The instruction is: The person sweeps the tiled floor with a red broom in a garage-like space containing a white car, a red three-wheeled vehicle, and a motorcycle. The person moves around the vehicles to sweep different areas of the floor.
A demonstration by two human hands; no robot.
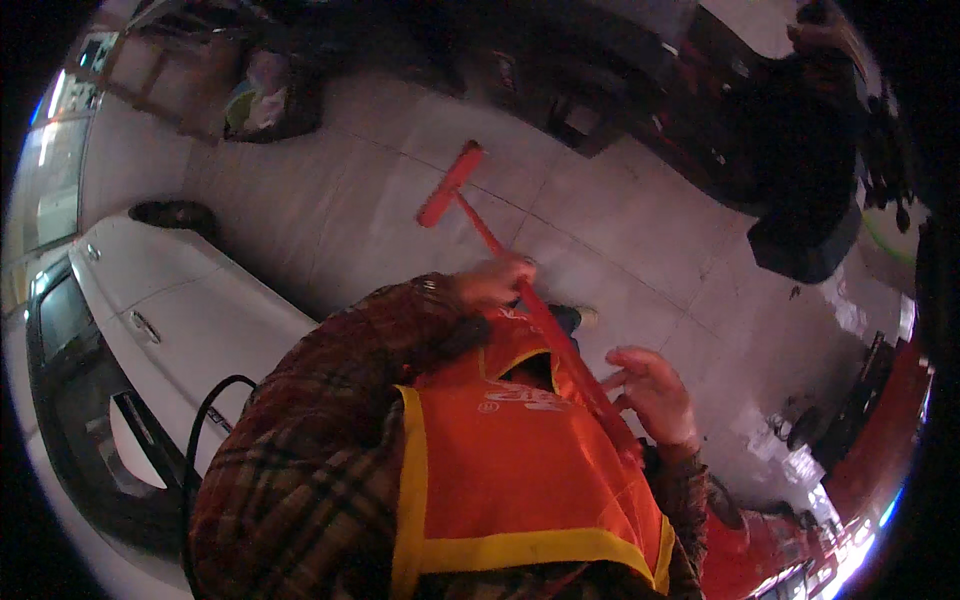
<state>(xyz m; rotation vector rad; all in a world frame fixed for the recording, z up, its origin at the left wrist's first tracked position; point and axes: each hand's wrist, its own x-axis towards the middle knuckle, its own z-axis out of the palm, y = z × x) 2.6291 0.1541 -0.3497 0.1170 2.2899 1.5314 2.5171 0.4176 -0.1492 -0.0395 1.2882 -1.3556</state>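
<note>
My left hand (491,281) is wrapped around the red pole (555,337) of a T-headed long-handled tool, perhaps a mop or squeegee. Its red crosshead (451,184) points away from me, over the pale floor; whether it touches the floor, I cannot tell. From there the pole slants back across the front of my orange apron (510,465) with yellow trim. Beside the pole's near part is my right hand (654,394), fingers apart and curled slightly. Its fingertips come close to the pole, and contact is unclear.
To the left stands a white car (187,300). Light tiles (622,217) cover the floor ahead. Dark equipment (806,232) lines the far right side, and a dark container (274,112) with items sits at upper left. A red car (757,544) is at lower right.
</note>
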